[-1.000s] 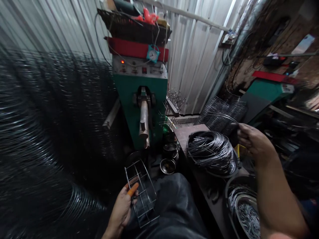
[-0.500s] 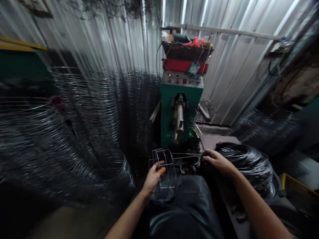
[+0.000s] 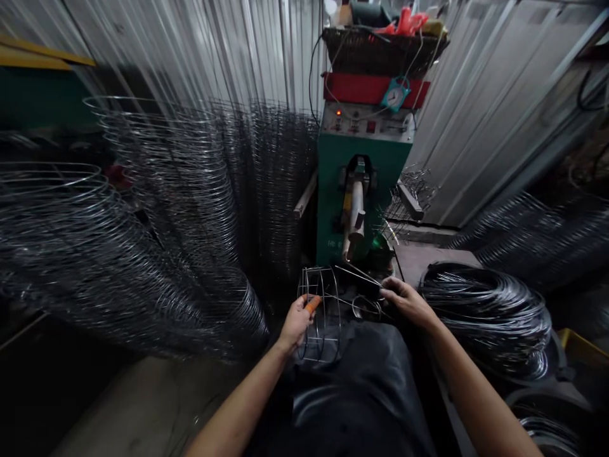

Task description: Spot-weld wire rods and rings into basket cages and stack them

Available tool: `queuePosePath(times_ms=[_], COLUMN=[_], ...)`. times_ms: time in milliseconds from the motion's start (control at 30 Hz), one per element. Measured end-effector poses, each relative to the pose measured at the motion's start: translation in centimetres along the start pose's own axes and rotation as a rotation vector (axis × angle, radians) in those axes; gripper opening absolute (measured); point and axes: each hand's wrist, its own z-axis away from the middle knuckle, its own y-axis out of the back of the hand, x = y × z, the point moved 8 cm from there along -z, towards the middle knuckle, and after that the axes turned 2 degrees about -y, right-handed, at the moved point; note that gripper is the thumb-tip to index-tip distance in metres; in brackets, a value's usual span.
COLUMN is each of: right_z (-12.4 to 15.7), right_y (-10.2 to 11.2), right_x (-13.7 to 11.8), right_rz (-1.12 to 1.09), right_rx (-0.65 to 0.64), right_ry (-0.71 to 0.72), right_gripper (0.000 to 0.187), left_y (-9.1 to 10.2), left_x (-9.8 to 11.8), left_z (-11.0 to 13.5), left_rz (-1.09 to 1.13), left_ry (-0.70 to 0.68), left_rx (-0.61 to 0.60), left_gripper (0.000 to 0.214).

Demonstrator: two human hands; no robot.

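Observation:
My left hand (image 3: 297, 322) grips the side of a cage-like frame of welded steel wire (image 3: 320, 315), which rests upright on my lap. An orange tool handle (image 3: 313, 305) sticks out of that hand; the tool's head is hidden. My right hand (image 3: 404, 301) pinches thin straight wire (image 3: 358, 275), whose far end reaches over the top of the frame. Below that wire lies a small metal bowl (image 3: 366, 308), close to my right hand. My dark trousers (image 3: 352, 381) fill the space under both hands.
A green welding machine (image 3: 364, 184) with a red band, a control panel and a small clock stands straight ahead. Tall stacks of wire rings (image 3: 166, 222) crowd the left. A large coil of black wire (image 3: 485, 317) lies on a bench (image 3: 432, 260) to the right.
Over the last second my right hand has come in from the far right to the frame, bringing the wire. The view has swung, centring the machine. The frame has turned in my left hand.

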Motion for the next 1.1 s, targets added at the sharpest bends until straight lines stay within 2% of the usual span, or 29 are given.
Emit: queuePosePath(times_ms=[133,267,533,633,767,1100], right_z=[-0.8,-1.2,-2.3,-2.9,-3.2,-3.3], right_y=[-0.5,0.2,3.7,4.4,4.9,2.6], right_x=[2.1,4.0,5.5,6.7,8.4,9.1], right_rz=[-0.08,-0.111,0.05,0.09,0.103,0.018], right_rx=[-0.059,0.041,0.362,0.423,0.488,0.43], right_ry=[-0.088,-0.161,0.127,0.159,0.127,0.092], right_gripper=[0.033,0.035,0.037,0.034,0.033,0.026], left_y=[-1.4,-2.1,-2.8,-3.1,-3.4,-4.3], left_x=[1.1,1.6,1.7,1.5,0.8,-0.2], left_z=[-1.6,-3.3,-6.4,-7.1,-7.7,-8.2], left_rz=[0.037,0.025,0.053,0.071,0.092,0.098], left_ry=[-0.007,-0.002,-0.017,-0.008,0.02,0.062], left_rx=[-0.022,-0.029,-0.032,-0.047,-0.054,-0.063], left_gripper=[0.041,0.042,0.041,0.041,0.043,0.042])
